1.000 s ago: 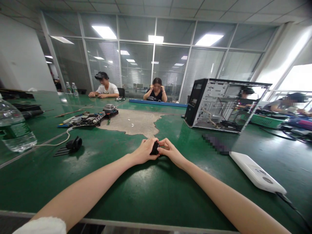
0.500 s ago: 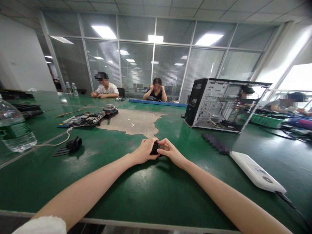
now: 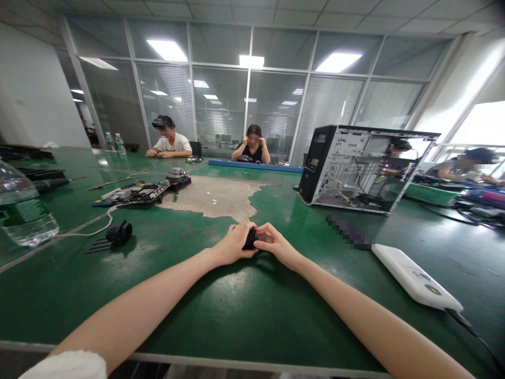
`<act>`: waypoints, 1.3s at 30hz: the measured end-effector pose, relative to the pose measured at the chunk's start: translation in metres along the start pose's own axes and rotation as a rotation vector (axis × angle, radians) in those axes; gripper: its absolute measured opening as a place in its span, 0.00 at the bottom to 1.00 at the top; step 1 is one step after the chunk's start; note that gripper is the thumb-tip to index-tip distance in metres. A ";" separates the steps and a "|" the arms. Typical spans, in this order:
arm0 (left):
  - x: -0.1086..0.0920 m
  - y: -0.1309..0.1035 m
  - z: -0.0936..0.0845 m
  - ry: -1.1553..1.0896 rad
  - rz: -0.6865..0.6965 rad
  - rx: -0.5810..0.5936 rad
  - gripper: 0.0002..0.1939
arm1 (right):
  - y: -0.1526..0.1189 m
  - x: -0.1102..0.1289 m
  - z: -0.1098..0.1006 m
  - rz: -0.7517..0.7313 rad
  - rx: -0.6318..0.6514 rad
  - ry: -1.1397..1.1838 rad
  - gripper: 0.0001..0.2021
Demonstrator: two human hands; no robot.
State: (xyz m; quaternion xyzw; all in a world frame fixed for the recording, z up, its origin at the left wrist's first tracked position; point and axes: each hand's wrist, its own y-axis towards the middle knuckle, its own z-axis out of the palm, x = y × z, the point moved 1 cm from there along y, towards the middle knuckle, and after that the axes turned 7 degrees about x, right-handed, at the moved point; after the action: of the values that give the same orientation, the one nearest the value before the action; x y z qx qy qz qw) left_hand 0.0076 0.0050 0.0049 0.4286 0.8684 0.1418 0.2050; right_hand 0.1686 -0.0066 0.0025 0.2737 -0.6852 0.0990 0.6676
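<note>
Between my hands is a small black plastic-looking part [image 3: 250,240], just above the green tabletop; its kind I cannot make out. My left hand [image 3: 233,244] wraps round it from the left, thumb below and fingers over the top. From the right, the thumb and fingertips of my right hand [image 3: 275,245] pinch its edge. Much of the part is hidden behind the fingers. To the left of my left forearm lies another black part [image 3: 119,232] with a round ring and several long prongs.
An open computer case [image 3: 355,171] stands at the back right. Nearer are a white power bank-like device [image 3: 416,276] with a cable and a blurred dark strip. A circuit board [image 3: 136,192] and a water bottle [image 3: 27,208] occupy the left. Several people sit around the table.
</note>
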 end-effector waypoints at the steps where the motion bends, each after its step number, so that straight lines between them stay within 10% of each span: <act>1: 0.000 0.000 0.000 -0.002 -0.001 0.000 0.29 | 0.000 0.001 0.000 -0.015 0.014 0.005 0.16; 39: -0.002 -0.001 -0.003 -0.013 -0.008 0.010 0.28 | -0.001 0.004 0.002 0.008 -0.016 -0.009 0.15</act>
State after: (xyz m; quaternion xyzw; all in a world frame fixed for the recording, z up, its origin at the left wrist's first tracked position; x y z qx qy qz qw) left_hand 0.0069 0.0025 0.0079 0.4269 0.8695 0.1340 0.2094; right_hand 0.1675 -0.0089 0.0057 0.2661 -0.6902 0.0952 0.6662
